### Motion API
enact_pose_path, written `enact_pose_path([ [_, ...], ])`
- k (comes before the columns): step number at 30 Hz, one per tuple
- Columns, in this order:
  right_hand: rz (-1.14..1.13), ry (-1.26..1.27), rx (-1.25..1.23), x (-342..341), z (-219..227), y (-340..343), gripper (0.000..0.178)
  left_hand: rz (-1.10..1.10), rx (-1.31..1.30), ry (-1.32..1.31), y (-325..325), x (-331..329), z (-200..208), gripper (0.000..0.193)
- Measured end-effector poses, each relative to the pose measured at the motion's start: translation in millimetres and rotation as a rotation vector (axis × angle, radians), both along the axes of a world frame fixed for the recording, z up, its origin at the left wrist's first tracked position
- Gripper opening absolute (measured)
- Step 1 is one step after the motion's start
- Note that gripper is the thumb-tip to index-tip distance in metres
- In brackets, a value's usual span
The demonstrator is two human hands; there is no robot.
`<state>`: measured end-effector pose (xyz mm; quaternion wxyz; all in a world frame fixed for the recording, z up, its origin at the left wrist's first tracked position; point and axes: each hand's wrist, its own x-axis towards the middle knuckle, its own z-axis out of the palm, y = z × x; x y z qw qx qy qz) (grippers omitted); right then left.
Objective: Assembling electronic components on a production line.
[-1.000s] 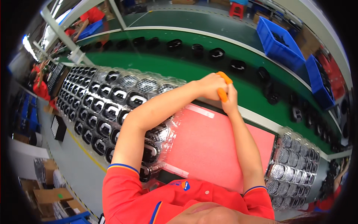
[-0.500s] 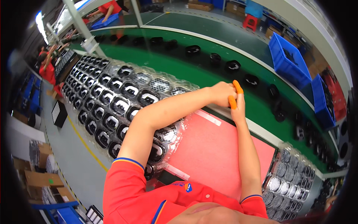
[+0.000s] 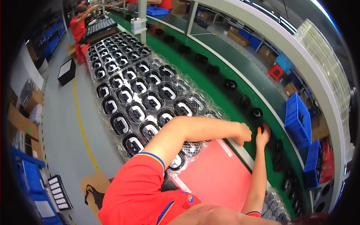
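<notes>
My right hand [image 3: 263, 137] reaches over the green conveyor belt [image 3: 210, 98], its thumb and fingers around a black rounded part, most of which they hide. An orange finger cot covers the thumb. To its left, apart from it, my left hand [image 3: 243, 134] hovers over the belt's near edge with fingers curled down; orange shows at a fingertip. What the left hand may hold is hidden. Black rounded parts such as this one [image 3: 230, 84] lie in a row along the belt. Below my hands is a pink work mat [image 3: 213, 176].
Clear plastic trays [image 3: 138, 110] holding several black parts with shiny faces spread to my left. Another such tray [image 3: 275, 206] lies at lower right. Blue bins [image 3: 298, 120] stand beyond the belt, near a white frame [image 3: 322, 67]. People in red work at the far left.
My hands, touching before, have come apart. The right one has moved out over the belt to a black part. My view has turned, bringing more of the trays into sight.
</notes>
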<state>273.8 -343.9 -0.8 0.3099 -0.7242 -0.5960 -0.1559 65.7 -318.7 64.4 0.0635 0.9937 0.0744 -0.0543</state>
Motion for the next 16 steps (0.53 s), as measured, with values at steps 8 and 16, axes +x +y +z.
enact_pose_path([
  [8, -0.275, -0.077, -0.375, -2, 4, 11, 0.045, -0.019, 0.028, 0.043, 3, 4, 4, 0.037],
  [16, -0.137, -0.191, -0.352, -21, 16, 37, 0.045, -0.015, 0.021, 0.045, 8, 9, -1, 0.035],
])
